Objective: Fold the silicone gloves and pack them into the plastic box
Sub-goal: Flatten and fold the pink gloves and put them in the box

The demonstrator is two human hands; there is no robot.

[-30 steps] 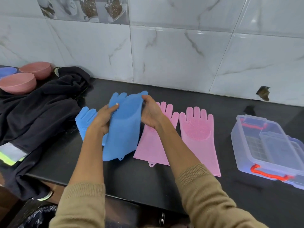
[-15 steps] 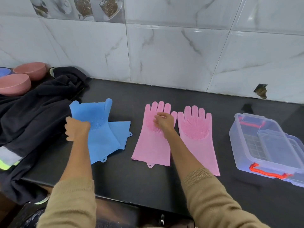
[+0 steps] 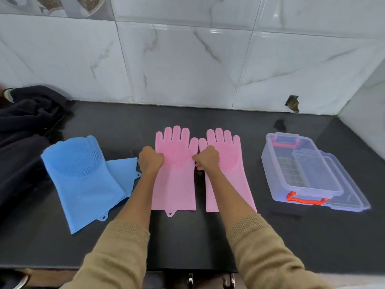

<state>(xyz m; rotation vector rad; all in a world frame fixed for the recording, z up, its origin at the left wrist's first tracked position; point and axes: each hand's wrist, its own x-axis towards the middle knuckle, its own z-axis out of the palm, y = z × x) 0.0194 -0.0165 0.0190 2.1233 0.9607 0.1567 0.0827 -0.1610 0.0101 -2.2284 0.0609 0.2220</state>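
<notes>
Two pink gloves (image 3: pixel 177 163) lie flat side by side, fingers toward the wall, two blue gloves (image 3: pixel 83 176) overlapped at their left, the clear box (image 3: pixel 300 170) open at their right.

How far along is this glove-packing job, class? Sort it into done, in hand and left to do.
Done: the blue gloves lie stacked on the counter's left, fingers tucked out of sight, apparently folded. In hand: the left hand and right hand grip the sides of the left pink glove, which is flat and unfolded. Left: folding both pink gloves, including the right pink glove, and packing all into the empty plastic box.
</notes>
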